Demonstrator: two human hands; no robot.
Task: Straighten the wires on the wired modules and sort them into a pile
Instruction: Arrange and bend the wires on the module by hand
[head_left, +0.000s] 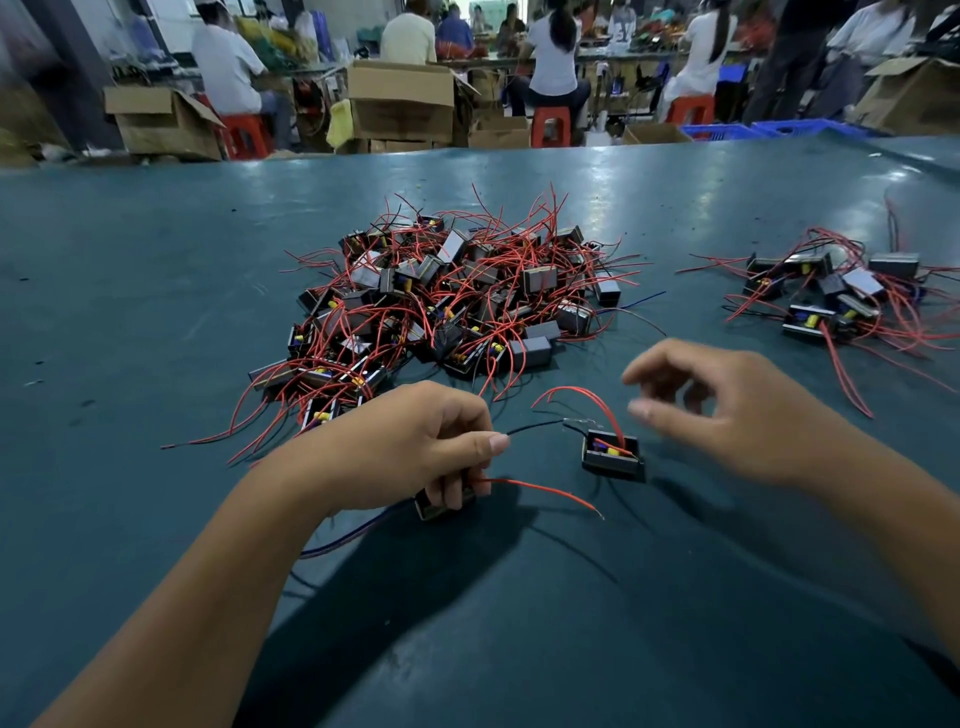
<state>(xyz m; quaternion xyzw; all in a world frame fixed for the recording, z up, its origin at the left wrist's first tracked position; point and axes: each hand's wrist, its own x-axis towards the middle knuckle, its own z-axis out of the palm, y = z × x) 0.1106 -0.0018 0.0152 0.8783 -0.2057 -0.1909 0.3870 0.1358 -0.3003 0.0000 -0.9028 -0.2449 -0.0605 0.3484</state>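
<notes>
A big tangled heap of black wired modules (447, 296) with red wires lies at the table's middle. A smaller pile of modules (826, 296) lies at the right. My left hand (415, 447) grips one black module (441, 506) against the table; its red wire (540, 491) sticks out to the right, and my thumb and finger pinch a black wire (535, 427). That black wire runs to a second module (613, 454) lying between my hands, with a curved red wire on top. My right hand (727, 410) hovers just right of it, fingers loosely curled, holding nothing.
The dark green table (156, 312) stretches wide around the piles. Beyond its far edge stand cardboard boxes (400, 104), red stools (550, 124) and blue crates (779, 129), with several seated people working at benches.
</notes>
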